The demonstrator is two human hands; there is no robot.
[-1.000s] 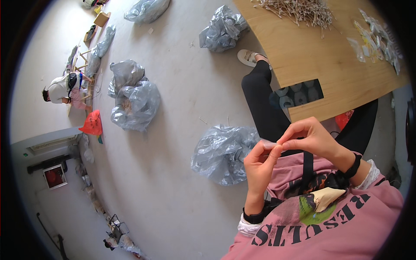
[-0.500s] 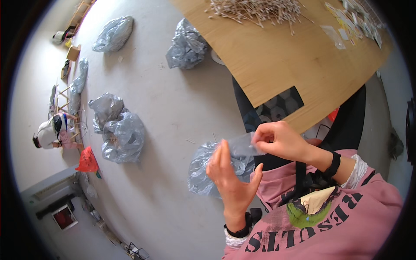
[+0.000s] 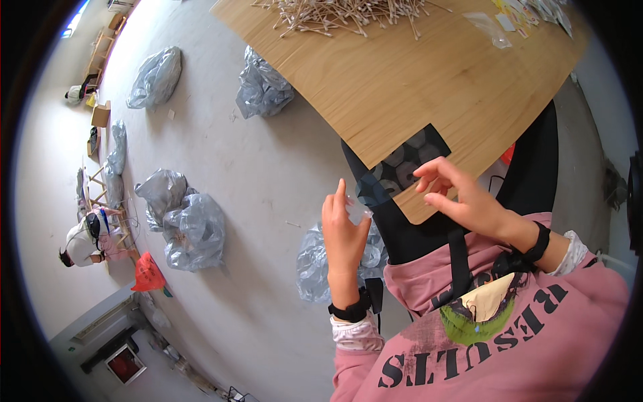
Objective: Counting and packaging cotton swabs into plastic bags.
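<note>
Head view shows the left hand [image 3: 343, 236] partly hiding translucent plastic [image 3: 357, 210].

Red bag [image 3: 149, 273] on grey floor [image 3: 261, 328], near bending person [image 3: 81, 242].

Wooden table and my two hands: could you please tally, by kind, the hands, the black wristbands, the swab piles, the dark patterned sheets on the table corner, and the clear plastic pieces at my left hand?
Hands (left hand, right hand): 2
Black wristbands: 2
Swab pile: 1
Dark patterned sheet: 1
Clear plastic piece: 1
Total: 7
</note>
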